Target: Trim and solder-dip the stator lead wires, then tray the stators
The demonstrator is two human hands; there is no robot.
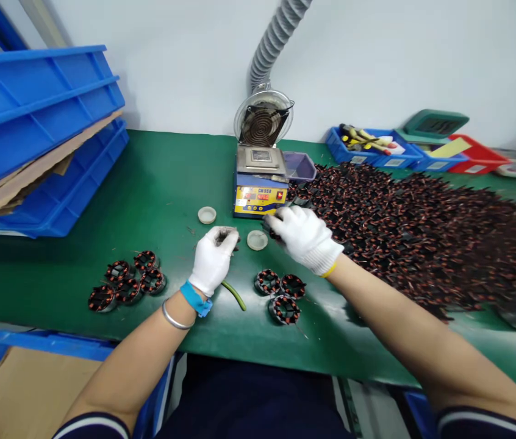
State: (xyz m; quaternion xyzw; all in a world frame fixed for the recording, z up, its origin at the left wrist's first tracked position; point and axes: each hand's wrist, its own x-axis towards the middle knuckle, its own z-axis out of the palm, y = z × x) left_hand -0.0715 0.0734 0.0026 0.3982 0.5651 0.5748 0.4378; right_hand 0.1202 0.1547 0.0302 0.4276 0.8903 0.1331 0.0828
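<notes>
My left hand (215, 259), in a white glove with dark-stained fingertips, is closed in a pinch over the bench; what it holds cannot be made out. Below it a green curved stick (234, 295) reaches out from under the palm. My right hand (304, 239), also gloved, is closed around a dark motor stator (269, 228), mostly hidden by the fingers, just in front of a yellow-fronted solder pot (260, 200). Between the hands lies a small round dish (257, 240). Three copper-wound stators (284, 310) stand nearer me, and several more stators (128, 290) are grouped at left.
A large heap of stators (404, 238) covers the right of the green bench (175, 177). Stacked blue crates (43, 103) stand at left. A second dish (207, 214), a purple tray (300, 166), a tool bin (368, 152) and an exhaust hose (279, 39) are further back.
</notes>
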